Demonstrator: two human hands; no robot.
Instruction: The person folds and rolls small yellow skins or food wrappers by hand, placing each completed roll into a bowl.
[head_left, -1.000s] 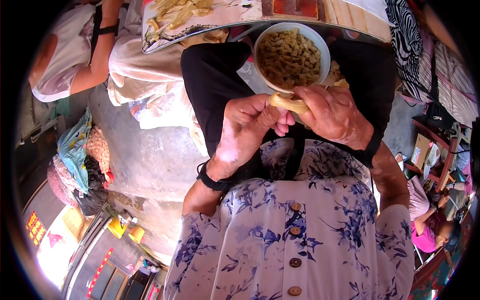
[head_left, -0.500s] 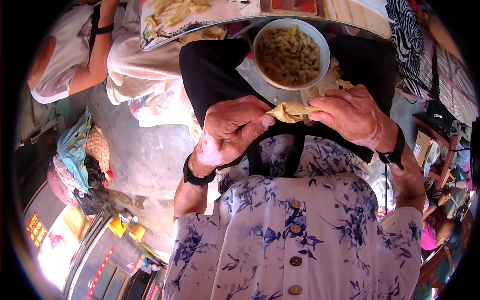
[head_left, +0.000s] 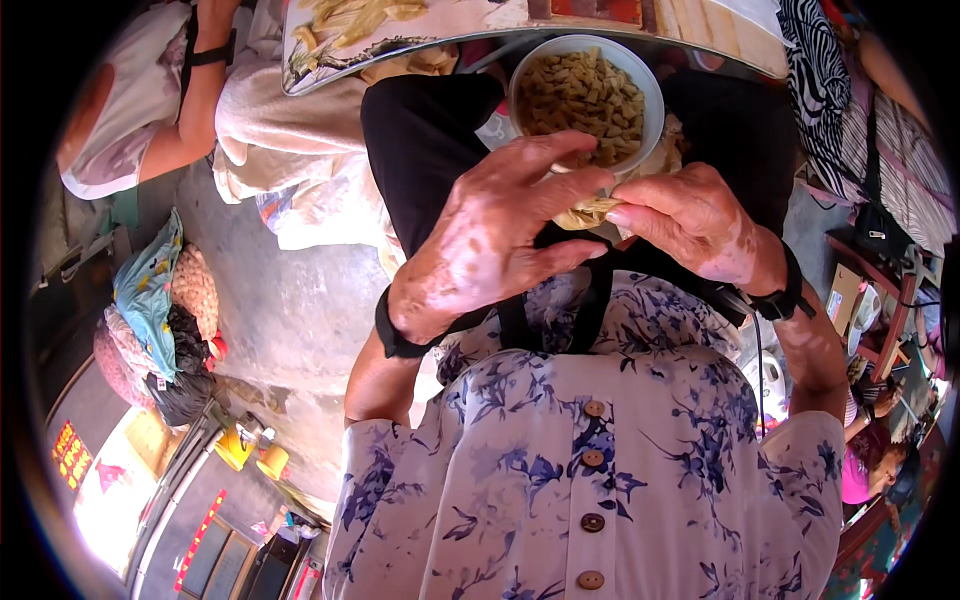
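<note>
My right hand (head_left: 700, 222) pinches a folded, knotted pale-yellow strip (head_left: 584, 214), which looks like soft food, between thumb and fingers. Spread around the strip's other side is my left hand (head_left: 495, 235), its fingers apart; they partly cover the strip, and no grip on it shows. Just beyond both hands a white bowl (head_left: 655, 105) holds many small chopped yellow-brown pieces (head_left: 585, 95). My left fingertips overlap the bowl's near rim in the picture; whether they touch it I cannot tell.
A board-like table (head_left: 470, 25) with more yellow strips (head_left: 365, 22) lies beyond the bowl. Another person's arm (head_left: 190, 125) is at the far left, beside pale cloth (head_left: 290, 150). Bags (head_left: 150, 310) sit on the left floor; a striped garment (head_left: 905, 160) is at right.
My left hand has let go of the strip's left end and opened, moving up and right over it. The right hand keeps its pinch and the strip looks more bunched.
</note>
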